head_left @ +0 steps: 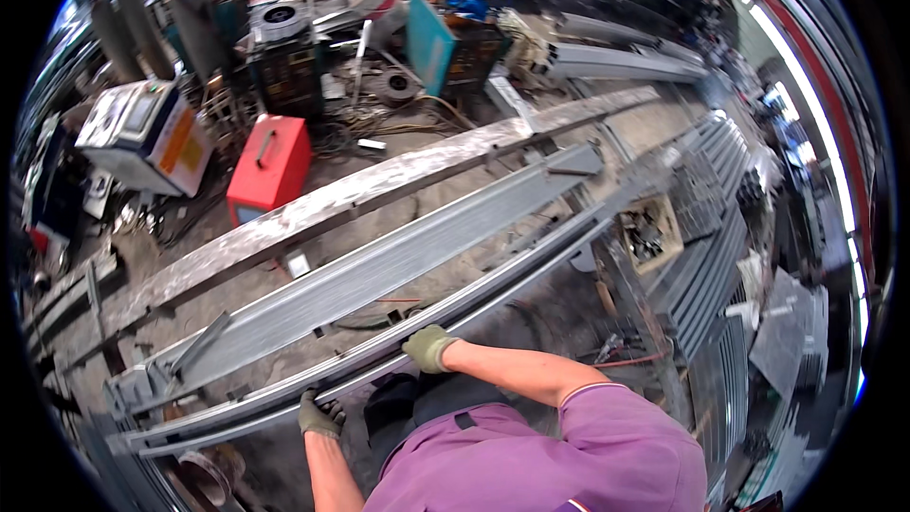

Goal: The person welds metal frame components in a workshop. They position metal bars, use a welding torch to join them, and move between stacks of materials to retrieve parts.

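A long grey metal rail (512, 275) runs slantwise in front of me, from the lower left to the upper right. My left hand (322, 414), in a green-grey work glove, has its fingers curled over the rail's near edge, left of my body. Further right along the same rail, my gloved right hand (429, 349) is closed on its near side; the fingertips are partly hidden. Just beyond lies a wide grey metal channel (379, 261), roughly parallel to the rail and touched by neither hand.
Past the channel stretches a worn beam (379, 171). Behind it stand a red box with a handle (270, 166), a white machine (142, 137) and a teal-sided cabinet (431, 43). At right are a bin of small metal parts (675, 228) and stacked metal profiles (706, 294).
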